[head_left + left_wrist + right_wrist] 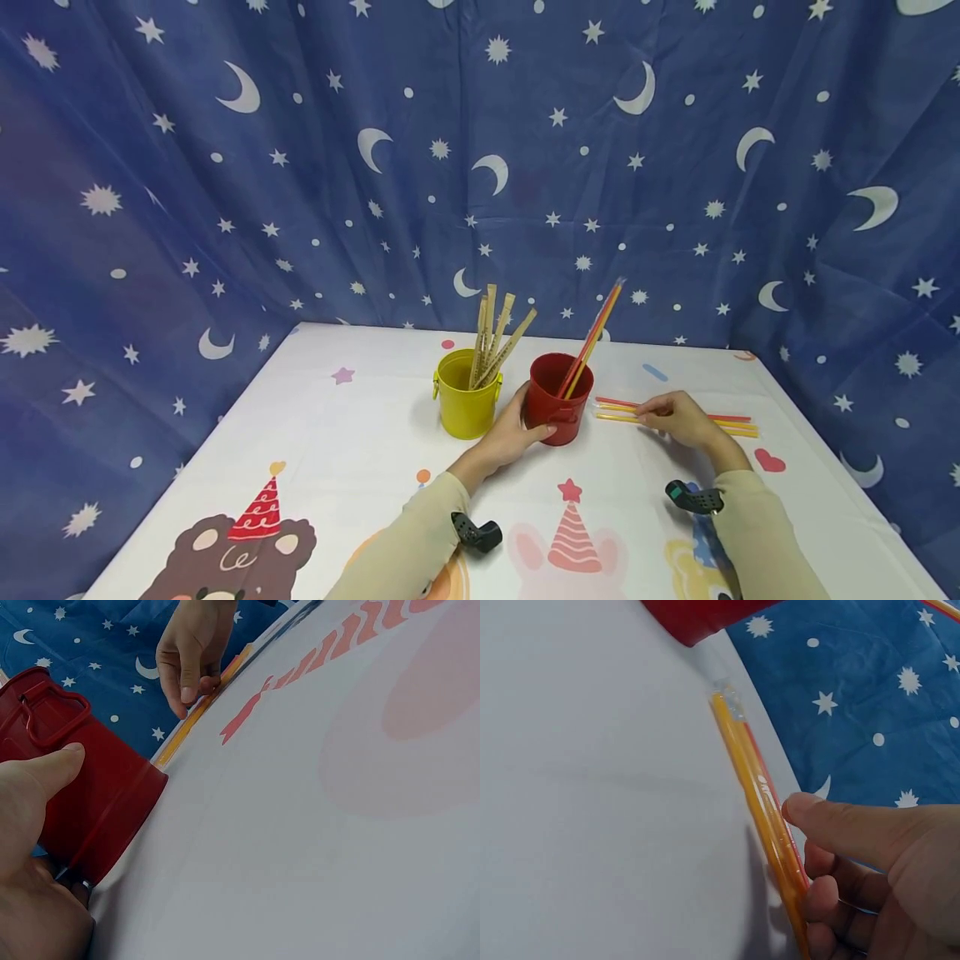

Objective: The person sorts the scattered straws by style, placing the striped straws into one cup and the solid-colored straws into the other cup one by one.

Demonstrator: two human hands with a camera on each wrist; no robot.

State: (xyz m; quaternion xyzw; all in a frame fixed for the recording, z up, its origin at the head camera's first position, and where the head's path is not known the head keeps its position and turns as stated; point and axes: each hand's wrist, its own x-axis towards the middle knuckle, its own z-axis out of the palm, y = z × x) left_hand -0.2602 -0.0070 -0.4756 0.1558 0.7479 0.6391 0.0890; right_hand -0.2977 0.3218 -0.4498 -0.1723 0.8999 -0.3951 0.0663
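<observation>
My left hand (512, 431) grips the small red metal bucket (546, 415) from its left side, thumb across the front near the folded handle. A red and an orange straw (592, 342), in clear wrap, lean inside it. To the right, several wrapped straws (618, 418) in red, orange and yellow lie on the table. Over them is my right hand (678, 419), thumb and fingers loosely bent. In the right wrist view the fingertips (823, 891) are at the edge of the straws (757, 802), with thumb and forefinger apart.
A yellow bucket (467, 408) stands just left of the red one, holding several slim beige paper-wrapped sticks (491, 337). The white tablecloth (360, 433) carries printed cartoon figures. Behind the table hangs a blue curtain (420, 208) with moons and stars.
</observation>
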